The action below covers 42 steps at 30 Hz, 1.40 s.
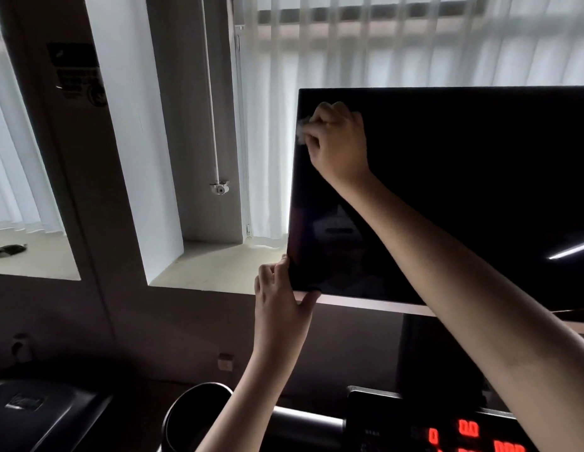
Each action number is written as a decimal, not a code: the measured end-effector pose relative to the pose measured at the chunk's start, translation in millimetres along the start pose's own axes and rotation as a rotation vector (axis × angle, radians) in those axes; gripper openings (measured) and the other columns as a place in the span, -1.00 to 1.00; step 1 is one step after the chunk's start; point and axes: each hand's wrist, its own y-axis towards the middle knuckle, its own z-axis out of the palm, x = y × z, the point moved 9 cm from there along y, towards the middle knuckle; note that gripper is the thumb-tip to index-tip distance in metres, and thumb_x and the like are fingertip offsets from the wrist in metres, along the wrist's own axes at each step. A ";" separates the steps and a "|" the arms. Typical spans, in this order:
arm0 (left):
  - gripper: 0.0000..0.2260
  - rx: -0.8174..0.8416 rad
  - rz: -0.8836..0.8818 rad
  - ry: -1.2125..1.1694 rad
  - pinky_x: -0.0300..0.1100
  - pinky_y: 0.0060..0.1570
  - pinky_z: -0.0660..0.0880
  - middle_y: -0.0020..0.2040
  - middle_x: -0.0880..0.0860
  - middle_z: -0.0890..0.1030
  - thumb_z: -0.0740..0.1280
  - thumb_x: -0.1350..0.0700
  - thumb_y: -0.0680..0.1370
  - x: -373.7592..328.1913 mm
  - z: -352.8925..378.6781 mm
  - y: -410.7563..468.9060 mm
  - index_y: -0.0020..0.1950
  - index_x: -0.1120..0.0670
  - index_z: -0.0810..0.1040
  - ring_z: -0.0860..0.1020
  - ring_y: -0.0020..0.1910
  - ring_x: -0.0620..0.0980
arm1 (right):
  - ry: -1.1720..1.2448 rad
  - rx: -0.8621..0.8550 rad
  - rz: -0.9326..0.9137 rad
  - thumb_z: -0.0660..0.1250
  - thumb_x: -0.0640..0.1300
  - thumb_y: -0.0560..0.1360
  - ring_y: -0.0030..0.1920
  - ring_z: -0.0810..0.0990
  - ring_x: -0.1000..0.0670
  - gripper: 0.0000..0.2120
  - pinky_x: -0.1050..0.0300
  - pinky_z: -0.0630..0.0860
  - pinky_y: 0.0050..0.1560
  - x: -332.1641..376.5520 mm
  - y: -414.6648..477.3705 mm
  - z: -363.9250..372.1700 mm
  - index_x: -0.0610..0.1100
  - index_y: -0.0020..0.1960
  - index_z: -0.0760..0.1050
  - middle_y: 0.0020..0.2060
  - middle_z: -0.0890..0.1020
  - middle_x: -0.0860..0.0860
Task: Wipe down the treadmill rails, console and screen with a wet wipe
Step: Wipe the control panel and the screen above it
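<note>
Both hands meet the screen [463, 190]: the left hand [280, 295] grips its lower-left corner; the right hand [336, 141], curled round the wipe [302, 130], presses at the top-left corner, so the rest of the glass lies rightward and below.

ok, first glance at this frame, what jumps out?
The big black screen fills the upper right, dark against the bright curtained window. The right hand presses a wet wipe at its top-left corner while the left hand grips the bottom-left corner. Red digits glow on the console at bottom right.
</note>
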 end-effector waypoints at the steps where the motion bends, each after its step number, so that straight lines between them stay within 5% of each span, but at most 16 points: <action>1: -0.39 0.005 -0.001 -0.002 -0.24 0.10 0.27 0.11 0.09 0.41 0.53 0.13 0.39 -0.1 0.1 -0.2 0.40 0.13 0.42 0.41 0.17 0.10 | 0.024 0.008 -0.070 0.37 -0.26 0.36 -0.25 0.57 -0.07 -0.81 0.07 0.39 -0.18 8.0 -3.2 3.0 -0.05 -0.39 0.56 -0.35 0.53 0.04; 4: -0.40 0.004 0.005 0.002 -0.24 0.09 0.28 0.10 0.08 0.41 0.53 0.13 0.39 -1.0 -0.7 0.0 0.39 0.13 0.42 0.42 0.16 0.10 | 0.027 -0.015 -0.121 0.27 -0.20 0.37 -0.26 0.58 -0.06 -0.79 0.01 0.44 -0.17 2.5 3.3 -3.5 -0.04 -0.38 0.58 -0.36 0.54 0.05; 8: -0.41 -0.003 0.001 0.006 -0.28 0.09 0.24 0.09 0.05 0.40 0.53 0.14 0.39 -1.0 -2.0 -0.6 0.38 0.13 0.43 0.42 0.16 0.09 | 0.003 -0.062 0.129 0.24 -0.22 0.34 -0.26 0.59 -0.11 -0.80 0.01 0.43 -0.22 -16.7 13.8 -8.1 -0.07 -0.39 0.57 -0.35 0.55 0.00; 13: -0.40 0.001 -0.008 -0.006 -0.28 0.07 0.22 0.11 0.09 0.41 0.53 0.15 0.39 -2.0 -1.8 -0.8 0.39 0.14 0.42 0.41 0.17 0.09 | -0.018 -0.035 -0.006 0.32 -0.28 0.33 -0.25 0.59 -0.11 -0.83 -0.01 0.44 -0.17 -4.4 20.9 -0.1 -0.08 -0.38 0.58 -0.35 0.56 0.00; 17: -0.40 -0.003 -0.008 -0.001 -0.28 0.07 0.23 0.11 0.09 0.41 0.53 0.14 0.40 -3.0 -2.4 -1.1 0.39 0.14 0.42 0.41 0.18 0.09 | -0.104 0.076 0.265 0.25 -0.28 0.39 -0.09 0.56 -0.20 -0.81 -0.05 0.39 -0.04 -23.3 39.9 12.2 -0.20 -0.24 0.65 -0.20 0.59 -0.13; 22: -0.40 0.005 0.006 0.001 -0.29 0.08 0.23 0.10 0.07 0.40 0.52 0.12 0.41 -3.2 -2.3 -1.0 0.40 0.13 0.41 0.40 0.17 0.07 | 0.016 0.111 0.121 0.27 -0.28 0.37 -0.11 0.57 -0.16 -0.83 0.08 0.27 -0.06 -10.1 42.4 19.8 -0.15 -0.28 0.62 -0.24 0.58 -0.09; 25: -0.40 0.007 0.003 0.008 -0.28 0.08 0.24 0.10 0.08 0.41 0.53 0.12 0.41 -3.2 -2.5 -1.2 0.40 0.13 0.41 0.41 0.17 0.07 | -0.092 0.069 0.256 0.20 -0.25 0.48 0.02 0.54 -0.13 -0.75 0.05 0.30 0.03 -27.9 46.7 11.2 -0.13 -0.13 0.66 -0.09 0.60 -0.08; 29: -0.41 0.010 -0.005 0.014 -0.28 0.08 0.23 0.12 0.09 0.41 0.52 0.13 0.41 -2.5 -2.0 -1.6 0.39 0.15 0.41 0.41 0.19 0.09 | 0.012 0.048 0.164 0.24 -0.31 0.37 -0.13 0.57 -0.17 -0.80 0.07 0.30 -0.06 -19.2 40.2 10.4 -0.15 -0.29 0.62 -0.25 0.59 -0.08; 33: -0.41 0.011 -0.004 0.011 -0.29 0.09 0.22 0.11 0.06 0.39 0.51 0.12 0.42 -3.2 -2.6 -1.2 0.41 0.14 0.40 0.39 0.20 0.07 | -0.157 0.057 0.332 0.18 -0.24 0.54 0.13 0.50 -0.12 -0.74 0.04 0.28 0.15 -50.4 39.5 -3.7 -0.11 -0.03 0.65 0.02 0.59 -0.07; 38: -0.40 0.018 -0.014 0.004 -0.30 0.08 0.20 0.11 0.08 0.39 0.52 0.13 0.42 -2.3 -1.5 -1.2 0.41 0.14 0.39 0.39 0.19 0.08 | 0.023 0.071 0.139 0.27 -0.30 0.38 -0.15 0.58 -0.17 -0.81 0.03 0.32 -0.04 -26.1 27.6 2.3 -0.13 -0.29 0.62 -0.26 0.59 -0.07; 42: -0.40 0.022 -0.011 0.002 -0.26 0.08 0.23 0.13 0.10 0.41 0.52 0.14 0.42 -2.4 -1.0 -1.6 0.41 0.15 0.40 0.39 0.19 0.09 | -0.101 0.044 0.327 0.18 -0.22 0.52 0.06 0.56 -0.16 -0.75 -0.02 0.33 0.11 -50.9 27.5 -7.9 -0.13 0.00 0.64 -0.05 0.63 -0.10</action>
